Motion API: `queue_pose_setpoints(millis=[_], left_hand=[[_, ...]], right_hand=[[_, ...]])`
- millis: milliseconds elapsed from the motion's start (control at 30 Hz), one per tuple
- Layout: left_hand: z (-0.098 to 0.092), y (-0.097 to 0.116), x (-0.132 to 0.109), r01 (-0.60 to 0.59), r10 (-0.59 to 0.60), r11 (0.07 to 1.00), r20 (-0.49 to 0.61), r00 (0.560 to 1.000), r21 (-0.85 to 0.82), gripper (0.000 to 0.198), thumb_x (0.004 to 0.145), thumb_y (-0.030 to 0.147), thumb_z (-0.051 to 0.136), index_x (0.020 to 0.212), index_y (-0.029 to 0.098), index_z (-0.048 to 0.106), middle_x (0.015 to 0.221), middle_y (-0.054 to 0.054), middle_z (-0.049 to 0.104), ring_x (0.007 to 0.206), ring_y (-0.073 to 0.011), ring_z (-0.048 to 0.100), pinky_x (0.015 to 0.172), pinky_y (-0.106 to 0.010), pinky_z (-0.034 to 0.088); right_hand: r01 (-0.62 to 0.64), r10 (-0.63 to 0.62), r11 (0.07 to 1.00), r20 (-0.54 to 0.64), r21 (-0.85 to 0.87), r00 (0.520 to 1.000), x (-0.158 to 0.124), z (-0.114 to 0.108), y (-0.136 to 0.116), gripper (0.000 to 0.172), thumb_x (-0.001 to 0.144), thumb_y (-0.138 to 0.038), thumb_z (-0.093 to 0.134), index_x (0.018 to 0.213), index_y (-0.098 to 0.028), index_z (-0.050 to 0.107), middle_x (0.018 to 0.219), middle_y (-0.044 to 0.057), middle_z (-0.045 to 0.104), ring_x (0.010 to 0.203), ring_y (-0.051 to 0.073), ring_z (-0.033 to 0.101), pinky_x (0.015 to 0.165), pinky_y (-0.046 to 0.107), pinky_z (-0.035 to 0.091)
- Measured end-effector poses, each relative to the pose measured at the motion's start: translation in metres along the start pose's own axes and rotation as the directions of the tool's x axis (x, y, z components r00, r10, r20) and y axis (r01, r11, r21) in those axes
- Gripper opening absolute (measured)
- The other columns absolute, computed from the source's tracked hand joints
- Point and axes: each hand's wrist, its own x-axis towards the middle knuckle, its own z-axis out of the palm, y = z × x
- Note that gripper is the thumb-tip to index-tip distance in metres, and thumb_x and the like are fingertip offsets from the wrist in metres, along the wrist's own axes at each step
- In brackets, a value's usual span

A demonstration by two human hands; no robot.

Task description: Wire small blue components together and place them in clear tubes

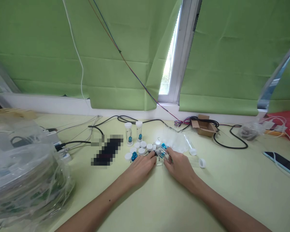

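Observation:
My left hand [140,166] and my right hand [180,166] meet on the pale green table [232,193], fingers closed together around a small clear tube [162,157] with blue pieces in it. Just beyond the fingers lie several white caps [142,150] and a blue bead cluster [134,156]. Two clear tubes [133,132] with white caps stand upright behind them, each with a blue piece inside. A loose white cap [202,162] lies right of my right hand.
Clear plastic bags [24,174] fill the left side. A small cardboard box [204,127], black cables [229,138], a bag of clear tubes [177,138] and a phone [284,164] lie further back and right. Green blinds [111,54] hang behind.

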Motion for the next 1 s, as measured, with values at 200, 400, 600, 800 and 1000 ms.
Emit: queue_pose_setpoints(millis=[200, 400, 600, 800, 1000], left_hand=[[-0.016, -0.013, -0.002, 0.1, -0.113, 0.989, -0.116, 0.987, -0.11, 0.038, 0.07, -0.006, 0.035, 0.093, 0.021, 0.049, 0.095, -0.004, 0.055, 0.069, -0.0178, 0.051, 0.059, -0.027, 0.031], [-0.021, -0.016, -0.005, 0.121, -0.159, 0.958, -0.128, 0.979, -0.259, 0.04, 0.069, -0.004, 0.035, 0.097, 0.022, 0.047, 0.09, -0.002, 0.059, 0.07, -0.0171, 0.051, 0.062, -0.025, 0.034], [-0.022, -0.013, -0.003, -0.026, -0.037, 0.944, -0.185, 0.982, -0.329, 0.031, 0.08, 0.001, 0.036, 0.095, 0.021, 0.053, 0.089, -0.003, 0.059, 0.078, -0.0171, 0.054, 0.068, -0.026, 0.039], [-0.029, -0.008, -0.001, -0.053, -0.064, 0.892, -0.241, 0.968, -0.449, 0.02, 0.095, 0.018, 0.04, 0.095, 0.021, 0.06, 0.09, -0.003, 0.063, 0.08, -0.0157, 0.058, 0.071, -0.025, 0.042], [-0.029, -0.008, 0.001, 0.043, -0.215, 0.828, -0.247, 0.945, -0.559, 0.019, 0.095, 0.029, 0.047, 0.091, 0.021, 0.064, 0.084, -0.001, 0.067, 0.076, -0.0152, 0.06, 0.071, -0.025, 0.043]], right_hand=[[-0.059, 0.058, 0.997, -0.014, -0.058, 0.998, 0.002, -0.001, 0.004, 0.005, 0.087, -0.017, 0.048, 0.09, -0.02, 0.051, 0.063, -0.002, 0.058, 0.056, 0.016, 0.055, 0.051, 0.025, 0.023], [-0.036, 0.039, 0.992, 0.027, -0.12, 0.999, 0.002, -0.003, 0.004, 0.007, 0.086, -0.014, 0.049, 0.088, -0.02, 0.051, 0.067, -0.001, 0.06, 0.058, 0.017, 0.055, 0.051, 0.026, 0.022], [-0.024, 0.032, 0.987, 0.051, -0.16, 0.998, 0.001, -0.003, 0.004, 0.009, 0.086, -0.011, 0.05, 0.089, -0.02, 0.052, 0.071, 0.0, 0.062, 0.06, 0.017, 0.057, 0.052, 0.026, 0.022], [0.011, 0.0, 0.989, 0.077, -0.15, 0.997, 0.0, -0.004, 0.002, 0.01, 0.087, -0.012, 0.051, 0.093, -0.02, 0.054, 0.073, 0.0, 0.063, 0.061, 0.017, 0.057, 0.053, 0.025, 0.025], [0.086, -0.075, 0.991, 0.103, -0.101, 0.992, -0.001, -0.001, -0.001, 0.011, 0.086, -0.013, 0.053, 0.094, -0.019, 0.055, 0.073, 0.001, 0.063, 0.06, 0.018, 0.056, 0.055, 0.025, 0.028]])
